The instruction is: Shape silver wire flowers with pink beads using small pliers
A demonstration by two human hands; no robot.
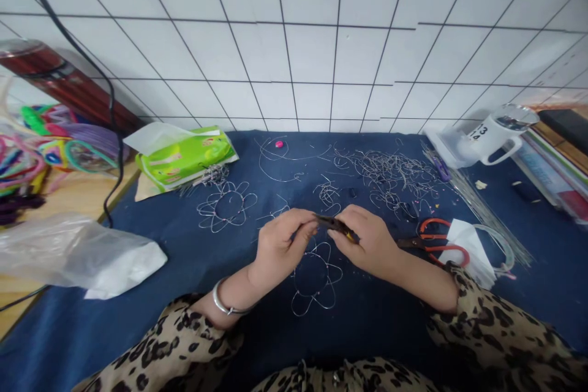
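My right hand (367, 236) is closed around a pair of dark-jawed pliers (327, 221) with a bit of yellow on the handle. The jaws point left and meet the fingertips of my left hand (283, 242), which are pinched together on thin wire. Just below both hands is a ring of silver wire petals, a wire flower (331, 300), with small pinkish beads on it; its upper part is hidden behind my fingers. A second wire flower (223, 207) lies flat on the blue cloth (193, 263) to the left.
Tangled wire offcuts (395, 171) spread at the back right. Orange-handled scissors (432, 242) and a bundle of straight wires (491, 214) lie right, below a white mug (493, 138). On the left are a green wipes pack (184, 159) and a plastic bag (50, 251). A tiled wall (312, 52) stands behind.
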